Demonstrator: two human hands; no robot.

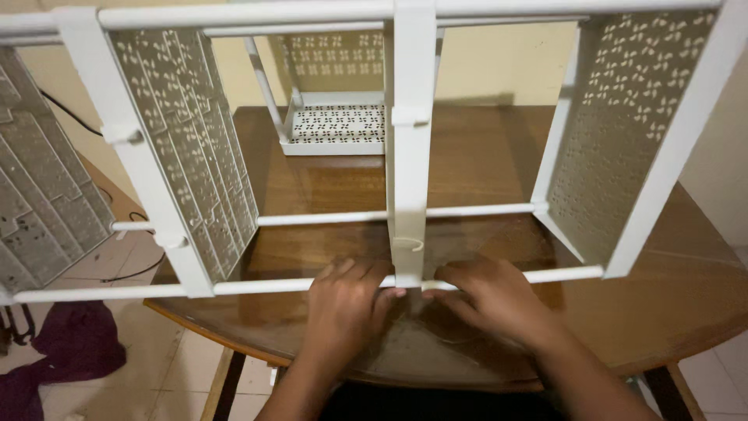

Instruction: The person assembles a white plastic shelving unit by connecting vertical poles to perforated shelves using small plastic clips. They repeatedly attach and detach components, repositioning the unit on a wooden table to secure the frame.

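Both forearms reach forward from the bottom edge of the view and converge toward the white rack's upright post (411,156). The left hand (348,300) lies palm down just left of the post's foot, fingers curled over the rail there. The right hand (487,295) mirrors it just right of the post, fingertips pointing inward.

No packages, labels, signs or screens show anywhere around the white plastic rack (405,156) on the wooden table (662,296).
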